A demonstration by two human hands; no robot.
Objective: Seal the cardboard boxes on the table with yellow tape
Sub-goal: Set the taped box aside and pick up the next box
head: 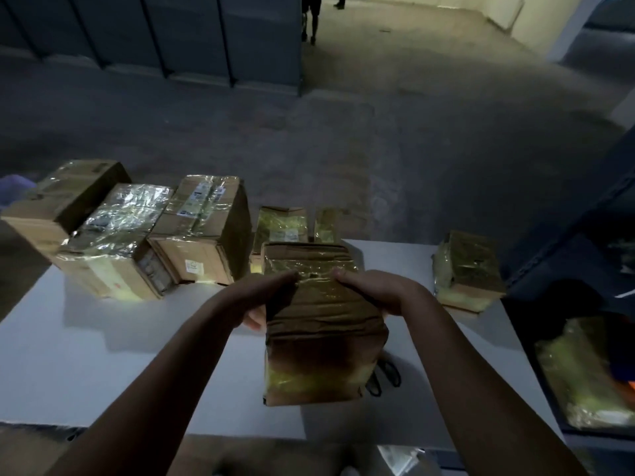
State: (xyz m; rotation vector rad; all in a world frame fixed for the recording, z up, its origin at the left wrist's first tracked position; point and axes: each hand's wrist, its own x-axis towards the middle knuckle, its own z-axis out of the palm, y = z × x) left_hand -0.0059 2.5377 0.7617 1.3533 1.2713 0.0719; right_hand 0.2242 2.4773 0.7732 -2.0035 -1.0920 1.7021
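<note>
A cardboard box [319, 324] wrapped in glossy yellow tape is held up over the white table [103, 355] in front of me. My left hand [264, 297] grips its left side, thumb underneath and fingers over the top edge. My right hand [371, 286] grips its right side with fingers curled onto the top. A black pair of scissors [385, 377] lies on the table just right of the box, partly hidden by it. No tape roll shows.
Three larger taped boxes [130, 235] crowd the table's far left. Two small taped boxes [281, 225] stand behind the held one, and another [467, 269] sits at the far right edge. A bin with taped parcels [591, 372] is to the right. A person's legs [311, 18] stand far off.
</note>
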